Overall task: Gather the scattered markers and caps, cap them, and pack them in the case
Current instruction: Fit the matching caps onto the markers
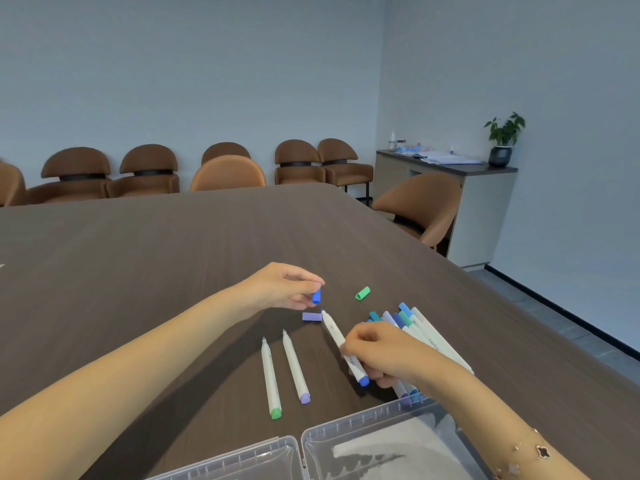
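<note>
Now the left hand (284, 285) pinches a blue cap (316, 296) just above the brown surface (173, 254), while the right hand (377, 351) grips an uncapped blue marker (334, 332) beside the open clear case (346, 441).

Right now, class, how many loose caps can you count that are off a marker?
3. A blue cap pinched in the left hand, a purple cap lying just below it on the table, and a green cap further right. The capped pile may hide more.
</note>
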Tool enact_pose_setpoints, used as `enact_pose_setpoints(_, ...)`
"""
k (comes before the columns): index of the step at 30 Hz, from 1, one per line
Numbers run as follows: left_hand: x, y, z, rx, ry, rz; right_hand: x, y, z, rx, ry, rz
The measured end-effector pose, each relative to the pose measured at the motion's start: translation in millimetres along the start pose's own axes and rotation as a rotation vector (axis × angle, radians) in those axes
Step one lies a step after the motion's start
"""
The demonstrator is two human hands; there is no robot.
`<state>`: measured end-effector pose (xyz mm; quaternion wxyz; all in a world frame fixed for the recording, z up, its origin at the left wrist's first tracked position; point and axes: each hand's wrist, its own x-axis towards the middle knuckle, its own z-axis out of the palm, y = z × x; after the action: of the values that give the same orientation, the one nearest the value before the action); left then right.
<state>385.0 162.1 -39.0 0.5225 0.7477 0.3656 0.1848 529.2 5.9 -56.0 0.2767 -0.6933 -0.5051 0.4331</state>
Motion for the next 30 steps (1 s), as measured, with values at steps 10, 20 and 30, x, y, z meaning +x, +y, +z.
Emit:
enact_pose_setpoints(10, -1.0, -5.0, -3.5, -0.022, 0.053, -0.06, 6.0, 2.4, 1.6, 0.1, -0.021, -0.028)
enact_pose_setpoints(20, -5.1, -12.7, 13.0, -0.081, 0.018, -0.07, 5.6, 0.9, 3.1, 0.162, -0.007, -0.044)
enact_pose_setpoints(30, -3.4, -5.1, 11.1, -0.299, -0.044, -0.037, 1.1, -2.2, 3.4, 0.382, 0.021, -0.064)
